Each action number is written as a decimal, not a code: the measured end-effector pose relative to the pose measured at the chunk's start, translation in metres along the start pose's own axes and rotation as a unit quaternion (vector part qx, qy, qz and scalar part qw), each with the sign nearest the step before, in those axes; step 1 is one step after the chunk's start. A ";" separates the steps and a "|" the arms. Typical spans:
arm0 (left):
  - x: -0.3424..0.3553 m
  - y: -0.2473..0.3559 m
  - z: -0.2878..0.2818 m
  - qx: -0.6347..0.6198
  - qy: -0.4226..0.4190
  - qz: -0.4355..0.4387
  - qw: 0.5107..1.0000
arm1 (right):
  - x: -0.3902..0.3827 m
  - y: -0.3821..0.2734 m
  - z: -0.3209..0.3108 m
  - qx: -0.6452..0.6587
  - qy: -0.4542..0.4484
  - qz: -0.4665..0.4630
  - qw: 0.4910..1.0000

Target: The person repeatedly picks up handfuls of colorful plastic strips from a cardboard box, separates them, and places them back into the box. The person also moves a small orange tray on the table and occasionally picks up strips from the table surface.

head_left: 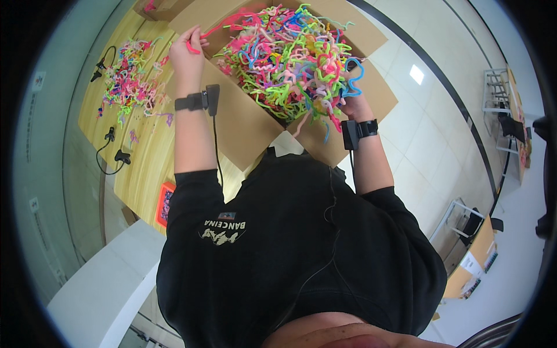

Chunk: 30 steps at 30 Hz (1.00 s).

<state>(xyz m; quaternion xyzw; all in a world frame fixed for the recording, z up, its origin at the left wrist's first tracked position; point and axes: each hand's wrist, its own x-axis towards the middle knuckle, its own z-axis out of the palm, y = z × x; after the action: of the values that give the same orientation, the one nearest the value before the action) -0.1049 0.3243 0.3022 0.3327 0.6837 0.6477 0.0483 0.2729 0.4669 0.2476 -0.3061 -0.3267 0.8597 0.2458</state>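
A big tangle of bright, rubbery-looking strings (284, 64) in pink, green, blue, yellow and white heaps up in an open cardboard box (238, 119). My left hand (190, 46), above the box's left side, is closed on a pinkish-red string (223, 24) that stretches across to the heap. At the heap's right side is my right hand (355, 104), palm and fingers mostly covered by strings. A blue string (355, 78) loops over it, and pink ends dangle beside the wrist. Whether its fingers grip part of the tangle is hidden.
Left of the box, more loose strings (130, 75) lie spread on a wooden table (145, 139), with black cabled clips (122, 156) nearby. An orange-red tray (164, 203) of small pieces sits at its near edge. Cardboard flaps (371, 95) stick out. Chairs (496, 93) stand far right.
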 end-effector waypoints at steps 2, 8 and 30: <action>0.006 -0.038 -0.001 -0.016 0.028 -0.037 0.999 | -0.003 -0.003 0.003 0.003 0.009 -0.009 1.000; -0.031 -0.093 0.031 0.156 -0.196 -0.010 0.968 | -0.005 -0.011 0.013 0.017 0.008 -0.069 0.997; -0.063 0.045 0.042 -0.042 -0.372 -0.018 0.927 | 0.006 -0.020 0.037 -0.043 -0.077 -0.043 0.995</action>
<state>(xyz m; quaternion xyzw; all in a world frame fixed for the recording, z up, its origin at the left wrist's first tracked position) -0.0176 0.3252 0.3135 0.5350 0.5944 0.5050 0.3247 0.2477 0.4683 0.2822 -0.2349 -0.3945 0.8544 0.2433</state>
